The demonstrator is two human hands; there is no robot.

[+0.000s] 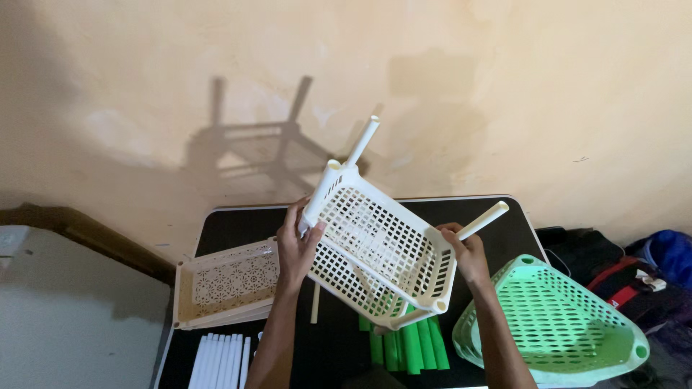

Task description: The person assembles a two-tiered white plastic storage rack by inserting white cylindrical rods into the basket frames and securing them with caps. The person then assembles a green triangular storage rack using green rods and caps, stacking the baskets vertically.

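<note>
Both hands clamped on white basket point(378, 248) tilted above black table point(238, 223), left hand point(294, 248) at corner leg tube, right hand point(467, 253) at far rim; loosely seated white tubes point(481, 220) could slip out.

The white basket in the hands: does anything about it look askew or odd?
The white basket is held tilted above the black table, left hand and right hand gripping it. Nothing looks broken or spilled.

beige lattice tray point(229, 282) | green basket point(555, 320) | green tubes point(409, 346) | white tubes point(220, 360) | black table point(238, 223)
</note>
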